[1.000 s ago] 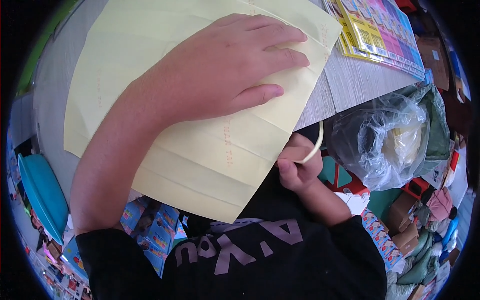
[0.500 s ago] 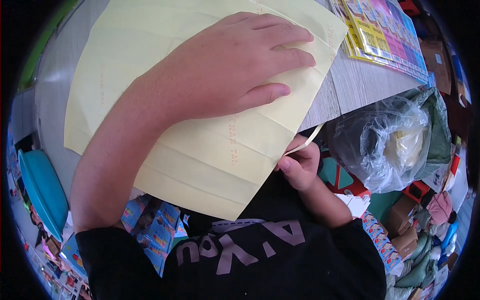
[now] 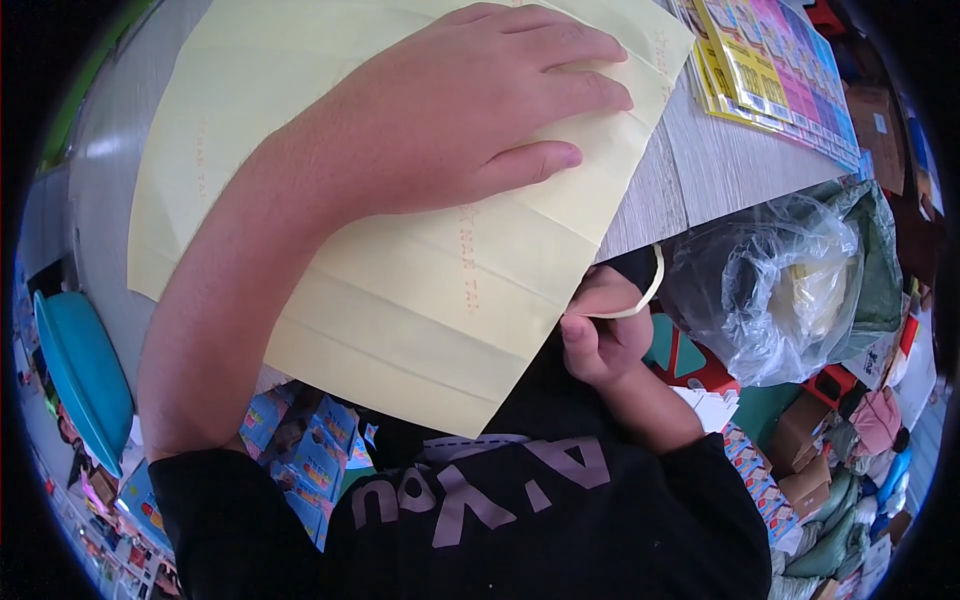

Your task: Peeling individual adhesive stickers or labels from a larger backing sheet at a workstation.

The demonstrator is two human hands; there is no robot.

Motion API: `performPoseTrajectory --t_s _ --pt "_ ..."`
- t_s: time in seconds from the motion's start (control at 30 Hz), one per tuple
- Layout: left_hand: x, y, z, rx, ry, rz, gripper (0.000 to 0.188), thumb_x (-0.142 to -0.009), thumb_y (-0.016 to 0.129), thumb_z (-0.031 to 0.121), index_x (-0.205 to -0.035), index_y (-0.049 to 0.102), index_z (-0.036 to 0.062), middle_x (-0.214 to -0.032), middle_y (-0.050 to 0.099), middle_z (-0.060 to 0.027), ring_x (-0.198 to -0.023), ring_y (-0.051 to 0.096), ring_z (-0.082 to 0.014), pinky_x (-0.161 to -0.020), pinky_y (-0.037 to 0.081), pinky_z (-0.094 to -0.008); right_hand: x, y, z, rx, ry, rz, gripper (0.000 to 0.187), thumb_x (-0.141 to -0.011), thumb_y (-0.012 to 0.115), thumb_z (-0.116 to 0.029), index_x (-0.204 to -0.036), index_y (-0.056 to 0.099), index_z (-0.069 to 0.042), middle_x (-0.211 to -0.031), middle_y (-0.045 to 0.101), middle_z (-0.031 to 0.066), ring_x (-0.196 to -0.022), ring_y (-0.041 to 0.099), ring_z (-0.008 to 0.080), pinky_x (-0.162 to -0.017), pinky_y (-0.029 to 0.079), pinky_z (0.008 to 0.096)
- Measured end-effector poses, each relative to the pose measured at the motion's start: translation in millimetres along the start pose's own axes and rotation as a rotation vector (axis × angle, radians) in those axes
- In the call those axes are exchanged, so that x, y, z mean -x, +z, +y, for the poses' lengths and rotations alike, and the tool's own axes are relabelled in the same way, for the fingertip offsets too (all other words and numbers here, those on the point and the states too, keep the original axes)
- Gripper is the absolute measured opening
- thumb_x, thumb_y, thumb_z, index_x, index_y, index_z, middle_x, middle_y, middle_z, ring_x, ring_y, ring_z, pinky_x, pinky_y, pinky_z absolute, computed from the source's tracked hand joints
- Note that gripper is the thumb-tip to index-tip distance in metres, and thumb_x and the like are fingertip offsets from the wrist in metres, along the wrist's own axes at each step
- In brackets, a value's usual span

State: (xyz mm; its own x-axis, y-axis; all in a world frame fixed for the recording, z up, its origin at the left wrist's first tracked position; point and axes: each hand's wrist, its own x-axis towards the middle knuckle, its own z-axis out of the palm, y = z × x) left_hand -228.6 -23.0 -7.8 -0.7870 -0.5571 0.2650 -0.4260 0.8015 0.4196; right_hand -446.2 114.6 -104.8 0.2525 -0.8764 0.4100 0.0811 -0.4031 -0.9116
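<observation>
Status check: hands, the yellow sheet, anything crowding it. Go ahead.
Left hand flat on the yellow sheet, pinning it to the table. Right hand below the table edge, pinching a pale strip. Colourful booklets close right, not touching.

Left hand (image 3: 480, 110) flat on folded yellow paper (image 3: 420, 300), on tabletop (image 3: 720, 170); right hand (image 3: 600, 335) pinching rubber band (image 3: 645, 295) below edge.

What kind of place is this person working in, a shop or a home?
Most likely a small shop or stockroom, though I can't be sure. Colourful printed sheets are stacked on the table, small boxed goods are piled on the floor beside it, and a clear plastic bag sits among more packages.
</observation>
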Motion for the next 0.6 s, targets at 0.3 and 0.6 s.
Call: performPoseTrajectory --t_s 0.3,0.6 --pt "0.3 1.1 1.9 0.011 -0.012 -0.005 0.045 -0.09 0.059 0.026 -0.128 0.053 0.002 -0.136 0.049 -0.0225 -0.125 0.047 -0.0366 -0.106 0.036 -0.0443 1.1 -1.1 -4.0 -0.422 0.362 -0.09 0.015 -0.09 0.064 -0.009 -0.098 0.061 0.003 -0.091 0.066 0.0095 -0.078 0.061 0.0144 -0.071 0.047 0.0277" --pt "0.4 2.0 0.8 -0.03 -0.004 -0.022 0.045 -0.091 0.057 0.026 -0.129 0.052 0.0022 -0.137 0.048 -0.0227 -0.126 0.046 -0.0373 -0.107 0.035 -0.0446 -8.3 -2.4 -2.1 -0.27 0.175 -0.099 0.007 -0.084 0.068 -0.004 -0.085 0.065 0.003 -0.079 0.067 0.0133 -0.069 0.063 0.0211 -0.063 0.047 0.0299"
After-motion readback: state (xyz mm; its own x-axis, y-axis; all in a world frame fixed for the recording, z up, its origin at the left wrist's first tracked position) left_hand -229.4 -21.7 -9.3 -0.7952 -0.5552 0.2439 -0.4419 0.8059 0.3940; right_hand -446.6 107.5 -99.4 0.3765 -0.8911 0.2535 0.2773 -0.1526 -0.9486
